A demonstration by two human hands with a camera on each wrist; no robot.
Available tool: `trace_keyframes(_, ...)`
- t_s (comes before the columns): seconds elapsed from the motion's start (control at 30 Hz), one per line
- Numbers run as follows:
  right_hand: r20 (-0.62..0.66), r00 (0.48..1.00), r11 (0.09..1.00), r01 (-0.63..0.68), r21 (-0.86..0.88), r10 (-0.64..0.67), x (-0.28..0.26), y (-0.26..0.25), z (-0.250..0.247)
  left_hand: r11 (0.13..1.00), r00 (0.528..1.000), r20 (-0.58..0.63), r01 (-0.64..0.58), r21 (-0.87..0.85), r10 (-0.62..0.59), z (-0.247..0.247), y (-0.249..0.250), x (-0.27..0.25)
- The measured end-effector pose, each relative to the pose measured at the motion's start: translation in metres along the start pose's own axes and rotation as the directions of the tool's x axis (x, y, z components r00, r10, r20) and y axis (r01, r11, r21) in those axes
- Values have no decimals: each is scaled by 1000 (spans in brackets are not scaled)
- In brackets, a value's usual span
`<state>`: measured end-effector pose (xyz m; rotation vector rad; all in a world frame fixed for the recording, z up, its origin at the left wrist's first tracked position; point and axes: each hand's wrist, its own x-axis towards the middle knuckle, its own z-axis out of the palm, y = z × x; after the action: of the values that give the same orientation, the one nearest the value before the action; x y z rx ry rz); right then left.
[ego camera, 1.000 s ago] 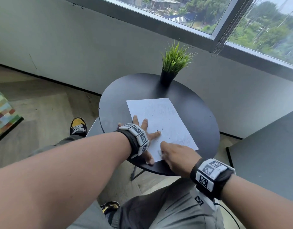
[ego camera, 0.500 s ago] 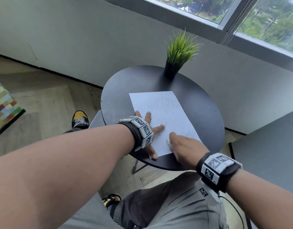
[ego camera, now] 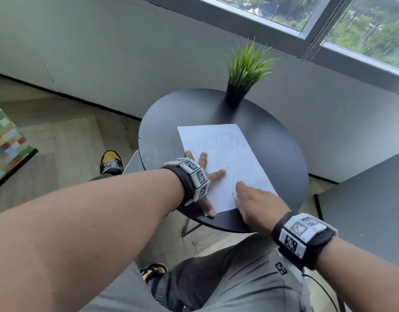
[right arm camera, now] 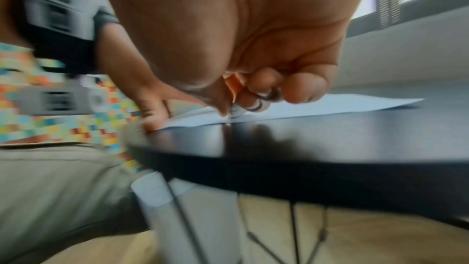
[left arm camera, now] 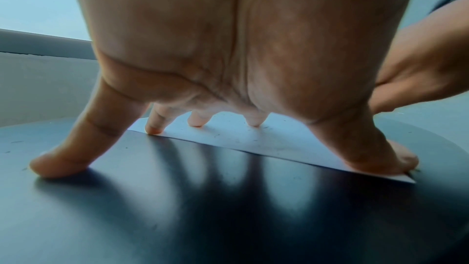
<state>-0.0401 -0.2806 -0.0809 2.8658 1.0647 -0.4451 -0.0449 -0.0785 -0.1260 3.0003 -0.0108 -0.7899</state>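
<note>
A white sheet of paper [ego camera: 221, 154] with faint pencil marks lies on a round black table [ego camera: 167, 122]. My left hand [ego camera: 207, 174] is spread flat on the sheet's near left part, its fingertips [left arm camera: 153, 127] pressing down on the paper [left arm camera: 253, 140] and the little finger on the bare table. My right hand [ego camera: 250, 199] rests on the sheet's near edge, its fingers curled round a small white eraser-like piece [right arm camera: 251, 105] with dark markings. The piece's tip touches the paper [right arm camera: 355, 103]. The right wrist view is blurred.
A potted grass plant [ego camera: 245, 70] stands at the table's far edge, by the wall under the window. A grey tabletop [ego camera: 363, 210] lies to the right. A multicoloured block [ego camera: 5, 140] is on the floor at left. My knees and shoes [ego camera: 110, 161] are under the table's near edge.
My right hand has shifted slightly up the sheet with the small white piece. The left hand has stayed spread on the paper. The head view has tilted a little.
</note>
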Motion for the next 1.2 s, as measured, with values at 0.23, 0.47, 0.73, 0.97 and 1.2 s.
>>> trace_keyframes(0.23,16,995,995,-97,-6,97,8,8,-2,1000,1000,10,3,11,-4,-3,1,1)
trace_keyframes(0.47,96,995,999,32,-5,-31,-6,-11,0,1000,1000,20,4,15,-5,-4,2,0)
trace_keyframes(0.73,76,996,999,48,16,-49,-14,-10,7,1000,1000,25,-4,26,4,-10,4,-6)
trace_keyframes(0.97,47,971,972,-233,-12,233,8,35,3,1000,1000,27,6,-2,-6,-9,4,-7)
trace_keyframes(1.2,91,970,974,-227,17,225,2,29,-1,998,999,-4,-45,40,45,-20,0,-23)
